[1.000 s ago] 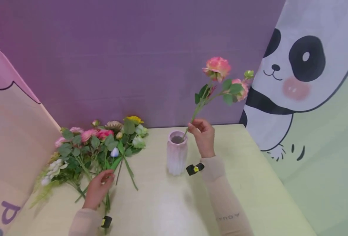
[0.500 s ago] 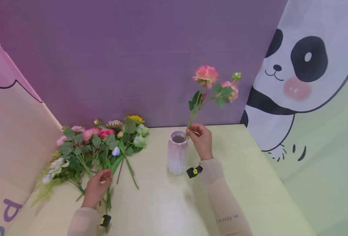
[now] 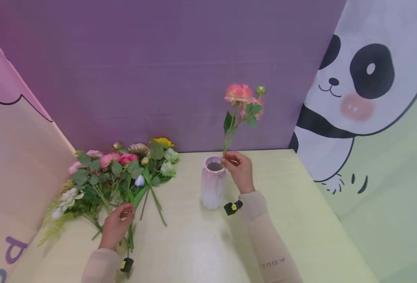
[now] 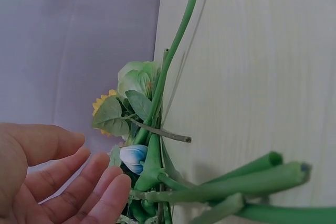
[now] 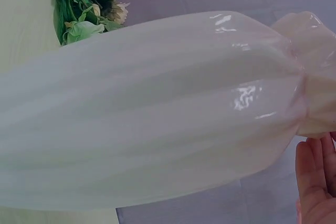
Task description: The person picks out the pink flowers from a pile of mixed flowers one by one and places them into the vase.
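Observation:
Between thumb and fingers, my right hand [image 3: 239, 171] pinches the green stem of a pink artificial flower [image 3: 238, 93] at the rim of a ribbed vase [image 3: 212, 188], pink above and white below. The flower stands almost upright; its stem's lower end is hidden by the hand and rim. The right wrist view is filled by the glossy vase [image 5: 173, 114], with fingers [image 5: 315, 177] beside its neck. My left hand [image 3: 117, 226] hovers by a pile of artificial flowers [image 3: 105, 177]. In the left wrist view its fingers are loosely bent and hold nothing, near a blue-white tulip [image 4: 134, 158].
Cut green stems [image 4: 252, 182] stick out from the pile toward the table's front. The pale table [image 3: 187, 243] meets a purple backdrop [image 3: 166, 70] behind. A panda-printed wall [image 3: 357, 78] stands at the right, another printed panel [image 3: 13, 157] at the left.
My right hand has moved slightly left and down, and the pink flower has swung left to a more upright stance over the vase. The left hand has hardly moved.

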Demonstrator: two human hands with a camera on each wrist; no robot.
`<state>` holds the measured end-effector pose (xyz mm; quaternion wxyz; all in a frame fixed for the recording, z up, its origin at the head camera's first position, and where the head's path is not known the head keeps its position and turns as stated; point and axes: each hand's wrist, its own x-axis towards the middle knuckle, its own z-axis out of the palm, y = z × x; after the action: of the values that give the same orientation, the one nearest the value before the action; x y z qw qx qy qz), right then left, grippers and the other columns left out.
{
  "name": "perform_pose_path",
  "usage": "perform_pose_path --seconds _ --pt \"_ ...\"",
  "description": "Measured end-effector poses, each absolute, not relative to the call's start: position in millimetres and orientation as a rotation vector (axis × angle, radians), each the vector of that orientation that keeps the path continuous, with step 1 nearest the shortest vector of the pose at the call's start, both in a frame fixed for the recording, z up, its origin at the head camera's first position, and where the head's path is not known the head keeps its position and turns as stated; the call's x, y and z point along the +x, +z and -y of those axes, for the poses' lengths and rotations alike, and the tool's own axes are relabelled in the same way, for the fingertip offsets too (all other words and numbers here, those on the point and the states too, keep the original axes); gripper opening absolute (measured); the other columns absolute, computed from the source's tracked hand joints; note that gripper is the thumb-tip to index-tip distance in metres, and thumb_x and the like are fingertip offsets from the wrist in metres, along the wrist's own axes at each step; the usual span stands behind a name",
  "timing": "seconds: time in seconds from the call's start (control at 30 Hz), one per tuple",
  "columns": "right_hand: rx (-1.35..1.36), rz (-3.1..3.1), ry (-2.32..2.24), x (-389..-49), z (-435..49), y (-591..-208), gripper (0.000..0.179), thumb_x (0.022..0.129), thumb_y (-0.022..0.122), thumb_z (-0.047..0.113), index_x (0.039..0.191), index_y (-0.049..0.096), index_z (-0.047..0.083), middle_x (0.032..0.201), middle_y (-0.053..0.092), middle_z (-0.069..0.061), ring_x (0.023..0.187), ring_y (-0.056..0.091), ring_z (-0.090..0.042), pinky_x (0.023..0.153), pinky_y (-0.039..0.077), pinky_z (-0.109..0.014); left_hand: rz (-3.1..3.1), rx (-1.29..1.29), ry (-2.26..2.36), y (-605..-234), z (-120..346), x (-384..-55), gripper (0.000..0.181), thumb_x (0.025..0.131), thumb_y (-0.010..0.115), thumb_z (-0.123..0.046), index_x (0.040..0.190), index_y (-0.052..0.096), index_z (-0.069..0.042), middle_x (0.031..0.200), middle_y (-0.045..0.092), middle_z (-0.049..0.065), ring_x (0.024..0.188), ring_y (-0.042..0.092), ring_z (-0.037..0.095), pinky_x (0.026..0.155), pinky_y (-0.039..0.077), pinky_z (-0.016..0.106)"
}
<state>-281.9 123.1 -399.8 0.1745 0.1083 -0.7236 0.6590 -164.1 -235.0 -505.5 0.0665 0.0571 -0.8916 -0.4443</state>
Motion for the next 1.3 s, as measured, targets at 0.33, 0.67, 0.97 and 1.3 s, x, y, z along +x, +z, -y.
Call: perform_pose_path --seconds 0.33,0.67,0.97,1.3 --pt "0.359 2.132 1.794 -283 -126 -403 0.016 0.082 0.071 0.001 0.096 0.069 -0.007 0.098 0.067 -0.022 0.084 0.064 -0.01 0.079 0.054 -0.023 2.71 0.243 -1.34 -513 244 -168 0.036 0.095 0.053 -0.012 0.129 0.051 0.001 0.122 0.057 0.022 0.108 0.056 0.035 0.092 0.046 0.05" --pt "0.441 2.165 1.661 -263 -122 -377 0.017 0.083 0.065 -0.007 0.098 0.065 -0.016 0.1 0.064 -0.03 0.093 0.064 -0.037 0.077 0.054 -0.02 2.666 0.239 -1.205 -508 250 -172 0.033 0.094 0.053 -0.008 0.124 0.054 0.005 0.117 0.06 0.025 0.1 0.06 0.037 0.084 0.05 0.046" --pt "0.413 2.163 1.64 -260 -119 -375 0.017 0.085 0.064 -0.006 0.099 0.066 -0.014 0.101 0.065 -0.028 0.091 0.064 -0.029 0.076 0.054 -0.019 2.582 0.36 -1.176 -507 258 -171 0.029 0.091 0.056 -0.006 0.118 0.059 0.004 0.112 0.062 0.024 0.096 0.061 0.037 0.069 0.048 0.027" --pt "0.365 2.217 1.631 -258 -120 -377 0.019 0.087 0.063 -0.002 0.103 0.066 -0.012 0.103 0.065 -0.027 0.092 0.063 -0.038 0.074 0.052 -0.02 2.55 0.581 -1.234 -512 275 -168 0.032 0.092 0.053 -0.011 0.121 0.055 0.003 0.114 0.061 0.022 0.101 0.059 0.036 0.064 0.048 0.023"
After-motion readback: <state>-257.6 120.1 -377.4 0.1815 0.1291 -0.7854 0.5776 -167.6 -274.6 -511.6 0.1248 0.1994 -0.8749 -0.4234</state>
